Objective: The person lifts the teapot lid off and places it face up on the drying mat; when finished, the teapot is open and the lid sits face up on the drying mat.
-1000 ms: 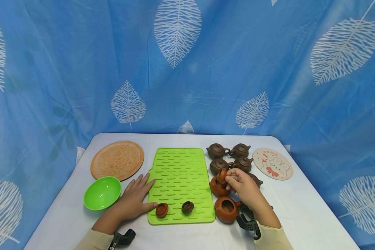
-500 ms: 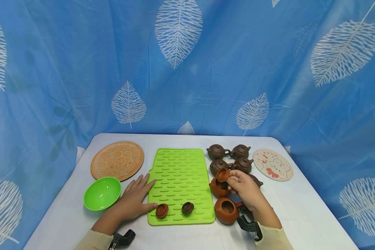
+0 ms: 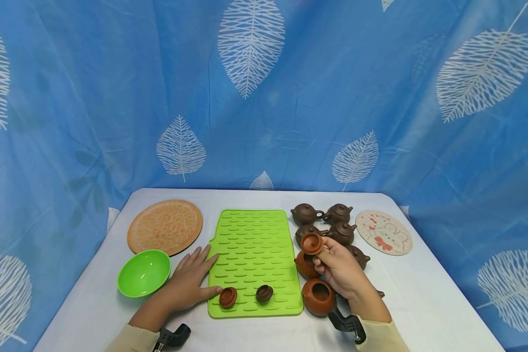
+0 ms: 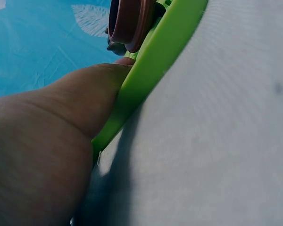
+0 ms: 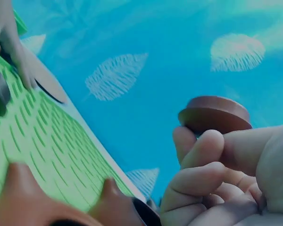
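Observation:
My right hand [image 3: 342, 269] pinches a reddish-brown teapot lid [image 3: 311, 243] between thumb and fingers, its hollow underside turned up in the head view. In the right wrist view the lid [image 5: 214, 114] sits above the fingertips. Below it is an uncovered reddish-brown teapot [image 3: 305, 264], partly hidden by the hand; a second uncovered teapot [image 3: 319, 297] stands nearer the front. My left hand [image 3: 192, 279] lies with fingers spread on the left edge of the green mat [image 3: 255, 244]. Its thumb tip is right at another reddish lid [image 3: 228, 297]. A dark brown lid [image 3: 264, 293] lies farther right on the mat.
Several dark brown teapots [image 3: 305, 213] stand in rows behind and beside the right hand. A green bowl [image 3: 143, 274] and a round orange-brown mat [image 3: 165, 226] are at left. A round rabbit-print mat [image 3: 384, 232] lies at far right.
My right hand has lifted the reddish lid from over the farther teapot's opening and turned it so its underside faces up. The left hand has stayed in place.

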Demonstrator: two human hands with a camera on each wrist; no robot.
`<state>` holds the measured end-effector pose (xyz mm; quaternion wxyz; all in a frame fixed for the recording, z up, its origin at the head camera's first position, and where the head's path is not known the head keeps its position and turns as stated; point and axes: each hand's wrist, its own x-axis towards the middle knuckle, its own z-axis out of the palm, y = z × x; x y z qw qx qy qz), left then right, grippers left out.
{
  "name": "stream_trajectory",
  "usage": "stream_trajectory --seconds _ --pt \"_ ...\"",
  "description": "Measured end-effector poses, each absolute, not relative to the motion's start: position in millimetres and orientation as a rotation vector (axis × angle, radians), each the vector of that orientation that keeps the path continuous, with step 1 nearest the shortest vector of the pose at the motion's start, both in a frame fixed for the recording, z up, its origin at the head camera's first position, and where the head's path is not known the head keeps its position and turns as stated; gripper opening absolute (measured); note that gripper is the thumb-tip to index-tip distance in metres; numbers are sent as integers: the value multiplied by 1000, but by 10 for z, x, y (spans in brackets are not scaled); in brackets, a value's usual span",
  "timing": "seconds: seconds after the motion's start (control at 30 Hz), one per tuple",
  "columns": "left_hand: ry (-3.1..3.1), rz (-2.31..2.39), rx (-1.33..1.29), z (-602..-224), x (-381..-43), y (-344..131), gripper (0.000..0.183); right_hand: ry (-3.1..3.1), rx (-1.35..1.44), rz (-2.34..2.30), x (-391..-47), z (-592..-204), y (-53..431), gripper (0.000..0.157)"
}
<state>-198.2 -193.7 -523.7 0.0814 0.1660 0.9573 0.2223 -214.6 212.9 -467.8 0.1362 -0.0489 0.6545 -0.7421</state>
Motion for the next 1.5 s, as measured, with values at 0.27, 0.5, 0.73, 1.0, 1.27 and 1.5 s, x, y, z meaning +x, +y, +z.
stream_trajectory --seconds 0.27,0.5,0.73,1.0,1.27,1.5 --pt "2860 672 501 -5228 -1977 -1935 98 1790 -79 -2182 -2127 -4636 1891 23" --pt "2857 676 500 -5218 -1970 -1943 98 1721 -105 -2183 -2111 -4637 1770 26" --pt "2848 690 488 -5233 -1959 -1942 99 1707 -108 -2169 -2107 -4612 1628 21" --pt "2849 679 488 -5241 -1960 -1941 100 1714 -124 -2118 -2149 -4607 1413 22" --pt "2854 681 495 -5250 -1955 -1950 99 1697 -177 -2053 -2169 -4602 1165 25" --pt "2864 688 503 -5248 -1954 -1952 98 1722 -160 -2055 -2162 -4668 909 24"
